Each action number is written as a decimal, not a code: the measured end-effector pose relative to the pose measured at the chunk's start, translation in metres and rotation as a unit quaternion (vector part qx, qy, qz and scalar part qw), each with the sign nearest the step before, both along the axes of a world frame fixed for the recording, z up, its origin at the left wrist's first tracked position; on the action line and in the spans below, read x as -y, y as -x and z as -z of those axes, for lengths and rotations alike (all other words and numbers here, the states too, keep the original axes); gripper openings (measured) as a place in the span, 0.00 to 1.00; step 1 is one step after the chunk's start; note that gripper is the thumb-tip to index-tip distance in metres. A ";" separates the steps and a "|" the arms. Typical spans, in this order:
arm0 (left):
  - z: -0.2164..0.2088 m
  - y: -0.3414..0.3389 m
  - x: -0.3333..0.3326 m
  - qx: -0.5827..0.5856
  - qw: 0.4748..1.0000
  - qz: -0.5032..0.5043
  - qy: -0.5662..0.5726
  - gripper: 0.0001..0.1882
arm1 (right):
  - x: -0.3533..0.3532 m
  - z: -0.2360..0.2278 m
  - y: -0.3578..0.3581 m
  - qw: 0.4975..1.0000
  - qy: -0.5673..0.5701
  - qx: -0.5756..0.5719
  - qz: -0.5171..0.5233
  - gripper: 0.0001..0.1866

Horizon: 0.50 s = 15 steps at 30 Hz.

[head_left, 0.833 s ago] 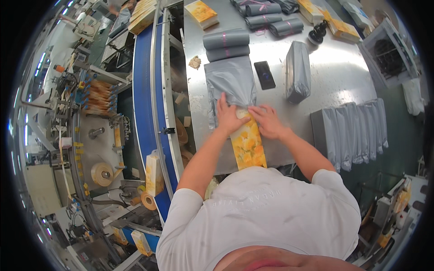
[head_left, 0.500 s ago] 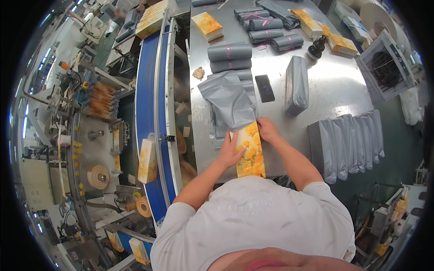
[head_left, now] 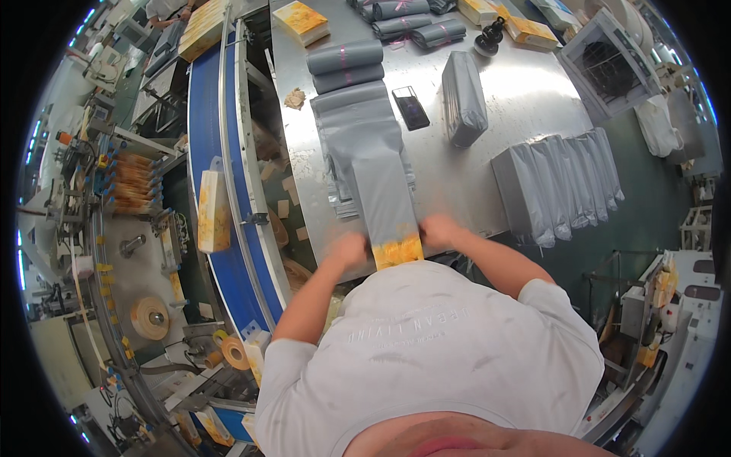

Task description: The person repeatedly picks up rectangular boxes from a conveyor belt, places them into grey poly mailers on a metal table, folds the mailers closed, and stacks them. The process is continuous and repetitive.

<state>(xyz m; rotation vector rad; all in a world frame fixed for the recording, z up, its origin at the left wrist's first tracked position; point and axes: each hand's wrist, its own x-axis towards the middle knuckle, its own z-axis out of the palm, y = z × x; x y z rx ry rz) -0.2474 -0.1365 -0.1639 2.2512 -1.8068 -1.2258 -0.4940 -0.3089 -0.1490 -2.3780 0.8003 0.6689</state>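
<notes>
Seemingly called for an even pull by left hand (head_left: 348, 250) and right hand (head_left: 440, 230), blurred beside the grey plastic mailing bag (head_left: 386, 190), grip impossible to tell, with the yellow floral pack (head_left: 397, 252) poking from its mouth near the T-shirt (head_left: 449, 354).

So the worktop (head_left: 445, 179) is bare shiny metal and pretty busy: a pile of flat grey bags (head_left: 352, 114), grey rolls (head_left: 345, 57) with pink ties, a dark phone (head_left: 411, 109), a crumpled beige scrap (head_left: 295, 98), yellow floral packs (head_left: 301, 24), a black knobby thing (head_left: 489, 38), plus grey-wrapped packs (head_left: 464, 99).
</notes>
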 end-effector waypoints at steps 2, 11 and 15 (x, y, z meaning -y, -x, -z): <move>0.044 0.016 -0.053 -0.077 0.996 0.051 -0.011 0.13 | -0.029 0.006 0.033 0.993 -0.106 0.005 -0.057 0.12; 0.030 -0.002 -0.057 -0.069 0.958 -0.236 0.150 0.12 | -0.035 -0.045 -0.027 0.993 0.049 -0.025 -0.108 0.11; 0.041 0.001 -0.077 -0.149 0.916 -0.327 0.176 0.09 | -0.072 -0.028 -0.058 0.939 -0.014 0.337 -0.061 0.16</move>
